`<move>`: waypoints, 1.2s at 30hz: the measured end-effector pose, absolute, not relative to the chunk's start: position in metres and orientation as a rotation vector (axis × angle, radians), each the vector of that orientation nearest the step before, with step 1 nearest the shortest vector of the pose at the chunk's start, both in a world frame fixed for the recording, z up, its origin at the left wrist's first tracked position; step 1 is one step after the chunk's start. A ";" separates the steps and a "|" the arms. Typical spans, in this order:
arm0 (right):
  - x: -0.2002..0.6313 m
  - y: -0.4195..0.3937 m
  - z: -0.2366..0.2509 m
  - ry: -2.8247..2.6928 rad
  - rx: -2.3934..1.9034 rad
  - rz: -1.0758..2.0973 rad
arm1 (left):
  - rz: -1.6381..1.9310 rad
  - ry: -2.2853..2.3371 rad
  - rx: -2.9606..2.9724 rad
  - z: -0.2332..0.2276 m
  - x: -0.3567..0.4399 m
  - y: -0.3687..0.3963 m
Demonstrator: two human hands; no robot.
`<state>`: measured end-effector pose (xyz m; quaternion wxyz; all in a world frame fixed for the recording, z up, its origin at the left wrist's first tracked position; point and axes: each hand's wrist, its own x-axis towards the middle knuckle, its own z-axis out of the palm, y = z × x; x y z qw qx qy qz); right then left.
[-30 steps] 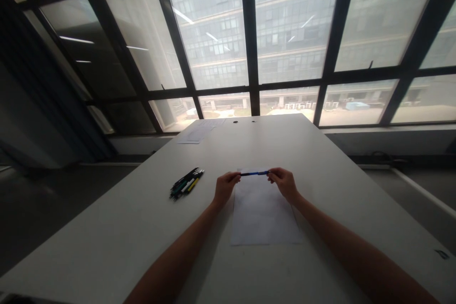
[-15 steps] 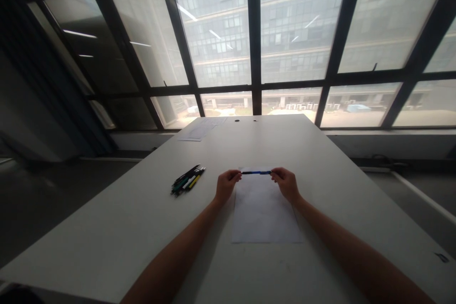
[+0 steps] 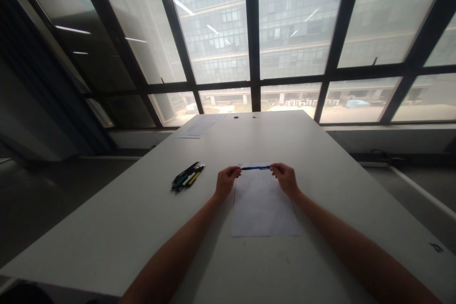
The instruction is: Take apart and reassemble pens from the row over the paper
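Note:
A blue and black pen (image 3: 255,167) is stretched level between my two hands, over the far end of a sheet of white paper (image 3: 265,209). My left hand (image 3: 226,181) pinches the pen's black left end. At the other end, my right hand (image 3: 284,178) has its fingers closed on the tip of the pen. The paper lies flat on the white table (image 3: 142,228), between my forearms. Left of my left hand rests a bunch of pens and markers (image 3: 187,177), mostly dark, with green, white and yellow ones among them.
Printed sheets (image 3: 199,126) lie at the table's far left corner. Near the far edge are a small dark round spot (image 3: 236,117) and a tiny object (image 3: 254,117). A dark mark (image 3: 436,247) shows at the right edge. Large windows (image 3: 292,23) stand beyond the table.
The view has tilted slightly, so the table sits a little higher in the picture. Both hands keep their hold on the pen, which looks slightly turned about its length.

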<state>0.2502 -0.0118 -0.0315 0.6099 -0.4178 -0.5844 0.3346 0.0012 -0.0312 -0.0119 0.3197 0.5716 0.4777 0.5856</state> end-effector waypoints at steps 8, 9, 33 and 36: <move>0.251 -0.011 -0.033 -1.366 -0.981 0.763 | 1.538 1.246 1.514 -0.012 0.001 -0.032; 0.251 -0.011 -0.032 -1.369 -0.982 0.762 | 1.537 1.247 1.515 -0.012 0.001 -0.032; 0.253 -0.010 -0.034 -1.414 -1.003 0.721 | 1.498 1.263 1.603 -0.004 0.004 -0.037; 0.252 -0.010 -0.033 -1.417 -1.003 0.719 | 1.488 1.270 1.622 -0.004 0.004 -0.038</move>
